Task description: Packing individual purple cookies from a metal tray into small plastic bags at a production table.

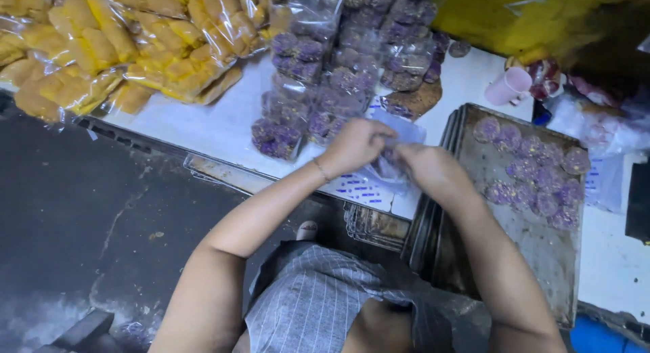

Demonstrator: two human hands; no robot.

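1. Over the near edge of the white table [223, 123], between the two hands, sat a small clear bag [391, 165] with purple cookies inside, held just above a stack of flat bags [359, 187] with blue print.
2. Left hand [355, 144] was curled into a loose fist on the bag's top, fingers pinching the plastic, probably to keep the mouth gathered.
3. Right hand [428, 169] gripped the same bag from the other side, knuckles up, fingers tucked under; whether it pinched plastic or a cookie I couldn't tell.
4. Both forearms came in from below and met in a narrow V, elbows out, a thin bracelet [319, 170] on the left wrist.
5. Just right of the hands lay a worn metal tray [535, 251] with loose purple cookies [535, 177] clustered at its far end, near to the right hand.
6. Beyond the hands, filled purple packs [338, 69] were piled together; yellow packs [122, 41] heaped far left, a pink cup [508, 85] far right.
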